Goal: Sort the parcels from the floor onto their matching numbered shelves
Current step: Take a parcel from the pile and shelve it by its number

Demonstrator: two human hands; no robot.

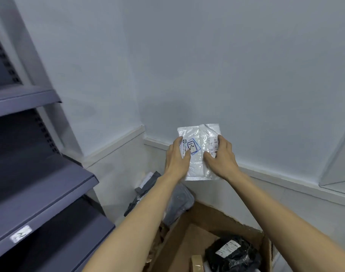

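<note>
I hold a white plastic parcel up in front of the wall, its face towards me. It bears a blue-framed handwritten number and a barcode label on its right side. My left hand grips its left edge, thumb across the front. My right hand grips the right edge the same way. To the left stands a grey-blue shelf unit; a small white number tag sits on the front lip of one shelf.
An open cardboard box lies on the floor below my arms, with a black bagged parcel and a small brown box inside. Grey bag parcels lie on the floor by the wall corner.
</note>
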